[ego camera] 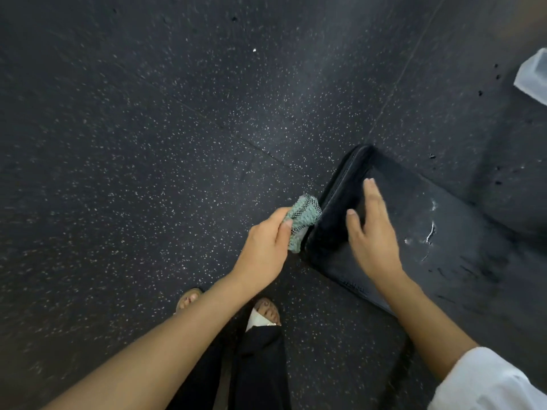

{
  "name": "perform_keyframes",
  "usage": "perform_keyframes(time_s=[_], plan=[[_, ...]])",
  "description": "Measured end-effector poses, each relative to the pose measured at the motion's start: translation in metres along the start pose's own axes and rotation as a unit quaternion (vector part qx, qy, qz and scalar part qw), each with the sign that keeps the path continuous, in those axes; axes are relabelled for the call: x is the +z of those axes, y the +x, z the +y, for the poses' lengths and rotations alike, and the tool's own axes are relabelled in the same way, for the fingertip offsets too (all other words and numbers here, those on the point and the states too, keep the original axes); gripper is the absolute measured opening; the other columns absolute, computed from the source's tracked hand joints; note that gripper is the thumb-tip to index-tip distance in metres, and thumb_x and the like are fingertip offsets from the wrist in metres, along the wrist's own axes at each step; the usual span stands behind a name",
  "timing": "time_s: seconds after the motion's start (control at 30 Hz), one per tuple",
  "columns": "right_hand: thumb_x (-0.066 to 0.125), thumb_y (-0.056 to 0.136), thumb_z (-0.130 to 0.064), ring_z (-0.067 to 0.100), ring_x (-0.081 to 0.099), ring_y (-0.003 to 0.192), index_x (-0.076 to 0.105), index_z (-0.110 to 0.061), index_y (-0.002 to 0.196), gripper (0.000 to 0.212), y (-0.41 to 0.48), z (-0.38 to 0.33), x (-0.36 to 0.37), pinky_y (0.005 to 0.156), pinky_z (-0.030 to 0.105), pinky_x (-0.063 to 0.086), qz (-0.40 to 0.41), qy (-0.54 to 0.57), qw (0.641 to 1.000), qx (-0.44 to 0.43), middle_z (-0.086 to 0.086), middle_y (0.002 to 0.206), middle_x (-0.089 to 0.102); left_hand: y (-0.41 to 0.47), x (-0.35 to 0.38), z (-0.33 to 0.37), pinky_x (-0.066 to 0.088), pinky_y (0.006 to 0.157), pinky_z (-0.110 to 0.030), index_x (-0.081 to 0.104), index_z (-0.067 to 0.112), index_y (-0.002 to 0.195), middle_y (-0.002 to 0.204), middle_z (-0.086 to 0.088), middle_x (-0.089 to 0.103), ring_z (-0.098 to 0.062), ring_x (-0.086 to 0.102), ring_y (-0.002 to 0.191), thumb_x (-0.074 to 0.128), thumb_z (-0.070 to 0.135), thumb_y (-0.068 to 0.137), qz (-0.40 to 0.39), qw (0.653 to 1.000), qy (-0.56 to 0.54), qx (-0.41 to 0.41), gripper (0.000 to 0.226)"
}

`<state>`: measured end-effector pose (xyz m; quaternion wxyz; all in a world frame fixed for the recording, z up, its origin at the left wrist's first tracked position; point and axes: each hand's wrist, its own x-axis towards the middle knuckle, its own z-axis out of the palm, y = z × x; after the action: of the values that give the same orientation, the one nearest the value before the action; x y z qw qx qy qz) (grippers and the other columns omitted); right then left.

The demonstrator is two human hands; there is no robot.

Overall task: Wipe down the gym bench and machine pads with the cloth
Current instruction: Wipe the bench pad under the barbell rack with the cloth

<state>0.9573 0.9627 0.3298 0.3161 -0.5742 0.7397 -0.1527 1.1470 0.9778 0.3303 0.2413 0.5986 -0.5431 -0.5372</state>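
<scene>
Cloth [303,220], green knit and bunched, sits pressed against the left side edge of the black bench pad [444,261], short of its far corner. Left hand [266,241] grips it, thumb over the near end and fingers curled round the underside, mostly hidden. Right hand [373,232] lies on the pad's top face just beside the same edge, fingers straight and slightly apart, thumb spread toward the cloth; motion blur leaves it unclear whether the palm bears down. Pad top shows white scuffs [430,232] to the right of that hand. White sleeve [488,380] covers the right upper forearm; the left arm is bare. Floor [148,143] is dark speckled rubber with visible seams. Two sandalled feet [268,312] stand below the hands. Pale translucent object [532,75], cut off by the frame, lies at upper right.
</scene>
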Motion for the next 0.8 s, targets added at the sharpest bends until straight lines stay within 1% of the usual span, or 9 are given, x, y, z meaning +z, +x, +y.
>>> perform_keyframes(time_s=[0.03, 0.13, 0.2, 0.3, 0.37, 0.43, 0.5, 0.6, 0.8], plan=[[0.044, 0.104, -0.017, 0.005, 0.016, 0.148, 0.018, -0.018, 0.157, 0.059, -0.002, -0.013, -0.002, 0.111, 0.006, 0.014, -0.011, 0.024, 1.000, -0.001, -0.008, 0.163, 0.017, 0.001, -0.009, 0.010, 0.036, 0.057, -0.012, 0.060, 0.010, 0.124, 0.071, 0.015, 0.055, 0.005, 0.050, 0.060, 0.037, 0.014, 0.106, 0.001, 1.000, -0.001, 0.006, 0.029], [0.048, 0.102, -0.017, 0.007, 0.027, 0.146, 0.027, -0.026, 0.154, 0.057, -0.001, -0.055, -0.016, 0.120, 0.029, 0.023, -0.045, 0.138, 0.989, 0.022, -0.010, 0.160, 0.028, 0.005, -0.038, 0.048, 0.045, 0.069, -0.029, 0.061, 0.015, 0.120, 0.085, -0.002, 0.066, -0.007, 0.057, 0.070, 0.037, 0.016, 0.107, 0.012, 0.999, -0.035, 0.011, 0.028], [0.048, 0.101, -0.008, 0.008, 0.034, 0.142, 0.030, -0.027, 0.153, 0.057, 0.001, -0.084, -0.033, 0.118, 0.033, 0.029, -0.075, 0.220, 0.972, 0.031, -0.007, 0.155, 0.035, 0.007, -0.059, 0.078, 0.049, 0.082, -0.034, 0.062, 0.014, 0.114, 0.100, -0.012, 0.069, -0.019, 0.062, 0.085, 0.037, 0.017, 0.107, 0.020, 0.996, -0.081, -0.001, 0.027], [0.051, 0.100, -0.009, 0.011, 0.049, 0.130, 0.033, -0.029, 0.150, 0.057, 0.002, -0.127, -0.062, 0.111, 0.035, 0.039, -0.104, 0.322, 0.938, 0.076, -0.005, 0.143, 0.050, 0.007, -0.089, 0.126, 0.048, 0.088, -0.017, 0.064, 0.020, 0.108, 0.106, 0.003, 0.071, -0.009, 0.064, 0.096, 0.037, 0.014, 0.107, 0.016, 0.987, -0.158, -0.026, 0.028], [0.056, 0.099, -0.018, 0.014, 0.059, 0.120, 0.042, -0.029, 0.142, 0.047, 0.002, -0.160, -0.085, 0.106, 0.041, 0.045, -0.118, 0.382, 0.911, 0.099, -0.006, 0.130, 0.062, 0.006, -0.115, 0.160, 0.051, 0.098, -0.031, 0.068, 0.022, 0.103, 0.105, 0.004, 0.073, -0.015, 0.067, 0.104, 0.038, 0.012, 0.106, 0.006, 0.974, -0.223, -0.031, 0.032], [0.058, 0.097, -0.018, 0.020, 0.066, 0.112, 0.050, -0.018, 0.136, 0.040, 0.001, -0.197, -0.112, 0.098, 0.044, 0.052, -0.122, 0.428, 0.892, 0.080, 0.001, 0.120, 0.070, 0.003, -0.144, 0.196, 0.051, 0.098, -0.042, 0.069, 0.017, 0.106, 0.108, -0.006, 0.074, -0.024, 0.068, 0.107, 0.038, 0.012, 0.105, -0.008, 0.962, -0.274, -0.020, 0.032], [0.059, 0.094, -0.013, 0.020, 0.069, 0.105, 0.054, -0.011, 0.130, 0.037, -0.001, -0.237, -0.143, 0.085, 0.037, 0.057, -0.110, 0.457, 0.882, 0.038, 0.003, 0.114, 0.073, -0.002, -0.172, 0.232, 0.052, 0.094, -0.043, 0.068, 0.006, 0.115, 0.113, -0.014, 0.072, -0.029, 0.067, 0.108, 0.041, 0.016, 0.105, -0.012, 0.951, -0.308, -0.004, 0.030], [0.062, 0.091, -0.007, 0.016, 0.071, 0.099, 0.056, -0.013, 0.125, 0.035, -0.007, -0.297, -0.188, 0.076, 0.030, 0.058, -0.082, 0.455, 0.886, -0.032, 0.002, 0.111, 0.074, -0.015, -0.213, 0.282, 0.057, 0.086, -0.037, 0.067, 0.003, 0.118, 0.112, -0.014, 0.073, -0.028, 0.070, 0.104, 0.053, 0.019, 0.100, -0.007, 0.944, -0.327, 0.051, 0.027], [0.065, 0.089, 0.000, 0.010, 0.069, 0.090, 0.058, -0.010, 0.120, 0.033, -0.024, -0.411, -0.262, 0.070, 0.020, 0.053, -0.045, 0.403, 0.899, -0.163, 0.005, 0.112, 0.071, -0.050, -0.289, 0.369, 0.057, 0.078, -0.028, 0.068, 0.006, 0.113, 0.105, -0.009, 0.076, -0.020, 0.072, 0.094, 0.074, 0.008, 0.085, 0.055, 0.943, -0.287, 0.157, 0.029]])
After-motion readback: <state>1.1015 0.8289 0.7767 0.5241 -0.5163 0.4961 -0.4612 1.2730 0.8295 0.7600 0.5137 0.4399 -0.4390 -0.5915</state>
